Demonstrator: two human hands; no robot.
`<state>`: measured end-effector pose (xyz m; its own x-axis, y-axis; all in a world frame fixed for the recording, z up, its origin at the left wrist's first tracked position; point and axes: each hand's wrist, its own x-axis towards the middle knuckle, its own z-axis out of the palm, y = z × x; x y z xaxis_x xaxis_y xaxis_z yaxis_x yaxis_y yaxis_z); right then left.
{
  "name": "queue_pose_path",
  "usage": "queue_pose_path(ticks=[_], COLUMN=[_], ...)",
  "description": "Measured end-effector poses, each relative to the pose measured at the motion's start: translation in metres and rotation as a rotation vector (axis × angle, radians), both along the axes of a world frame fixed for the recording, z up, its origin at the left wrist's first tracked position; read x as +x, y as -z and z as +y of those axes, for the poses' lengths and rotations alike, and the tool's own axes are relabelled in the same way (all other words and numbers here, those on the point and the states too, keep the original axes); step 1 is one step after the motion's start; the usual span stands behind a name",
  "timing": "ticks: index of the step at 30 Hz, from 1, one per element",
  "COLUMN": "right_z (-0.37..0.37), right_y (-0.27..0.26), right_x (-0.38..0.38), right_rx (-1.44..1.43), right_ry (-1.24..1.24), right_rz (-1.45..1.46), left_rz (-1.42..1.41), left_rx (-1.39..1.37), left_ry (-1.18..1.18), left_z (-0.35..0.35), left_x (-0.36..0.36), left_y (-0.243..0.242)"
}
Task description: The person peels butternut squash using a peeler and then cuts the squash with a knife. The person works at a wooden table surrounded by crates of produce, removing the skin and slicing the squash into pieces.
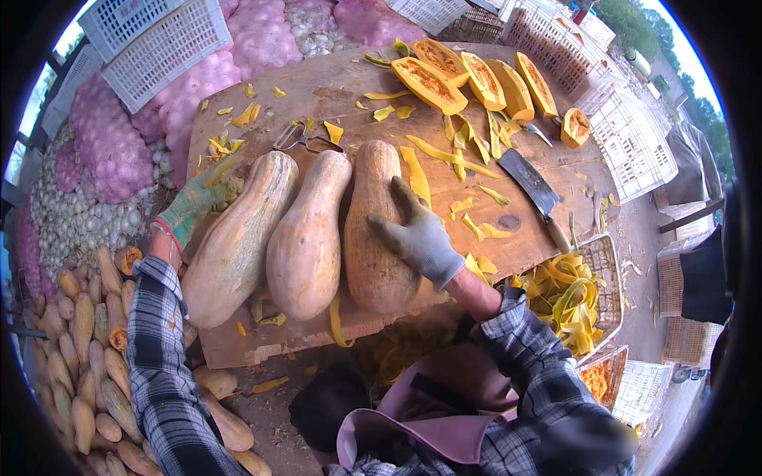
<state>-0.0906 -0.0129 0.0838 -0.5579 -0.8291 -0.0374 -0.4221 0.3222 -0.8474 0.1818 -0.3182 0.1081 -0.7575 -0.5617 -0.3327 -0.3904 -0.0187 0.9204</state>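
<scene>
Three whole, unpeeled squashes lie side by side on a wooden table. My right hand, in a grey-white glove, rests with spread fingers on the right squash. The middle squash lies untouched. Beside the upper left side of the left squash is my left hand in a green glove; its fingertips are partly hidden, so its hold is unclear. Above the squashes lies a metal peeler. A cleaver lies to the right among yellow peel strips.
Halved, peeled squashes lie at the table's far edge, near a small knife. A crate of peelings stands at the right. Whole squashes are piled at lower left. Pink net sacks and plastic crates stand beyond.
</scene>
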Motion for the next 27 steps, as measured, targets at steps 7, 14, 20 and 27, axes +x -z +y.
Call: queue_pose_path(ticks=[7,14,20,27], right_z=[0.028,0.063,0.176,0.199], right_y=[0.018,0.036,0.022,0.035], right_x=[-0.029,-0.016,-0.161,-0.25], right_rx=[0.065,-0.078,-0.007,0.435], right_ry=[0.146,0.105,0.312,0.085], right_rz=[-0.558,-0.419,0.678,0.487], left_rz=[-0.359,-0.374,-0.747,-0.648], left_rx=[-0.895,-0.901,-0.739,-0.815], left_ry=[-0.234,0.005,0.258,0.477], left_z=[0.085,0.242,0.245,0.271], left_x=[-0.047,-0.17,-0.237,-0.275], left_y=[-0.008,-0.016,-0.013,-0.013])
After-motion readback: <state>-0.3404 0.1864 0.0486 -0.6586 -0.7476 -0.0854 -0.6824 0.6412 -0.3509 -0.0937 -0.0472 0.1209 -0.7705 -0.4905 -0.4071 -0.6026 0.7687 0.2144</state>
